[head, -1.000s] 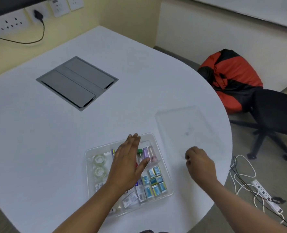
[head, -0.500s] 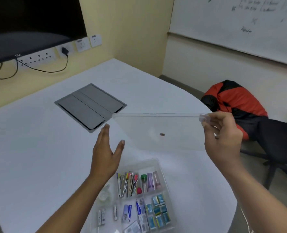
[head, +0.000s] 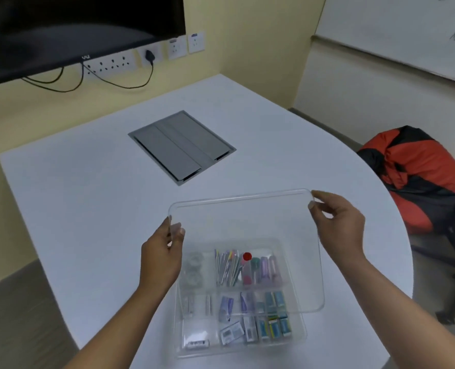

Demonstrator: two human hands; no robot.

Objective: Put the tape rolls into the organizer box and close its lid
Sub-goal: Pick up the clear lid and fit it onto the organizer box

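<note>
A second ago I saw the clear lid (head: 247, 235) lying flat on the tabletop (head: 88, 195) to the right of the organizer box (head: 295, 339); now it hangs tilted above the box, covering all but its near edge. My right hand (head: 338, 225) took it first, by one corner. The left hand (head: 162, 251), which lay flat over the box and then rose open, has now joined in a pinching grip on the lid's left edge. The tape rolls (head: 194, 270) show blurred through it.

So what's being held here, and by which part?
The clear lid, gripped at its two far corners: left hand on the left corner, right hand on the right.
</note>
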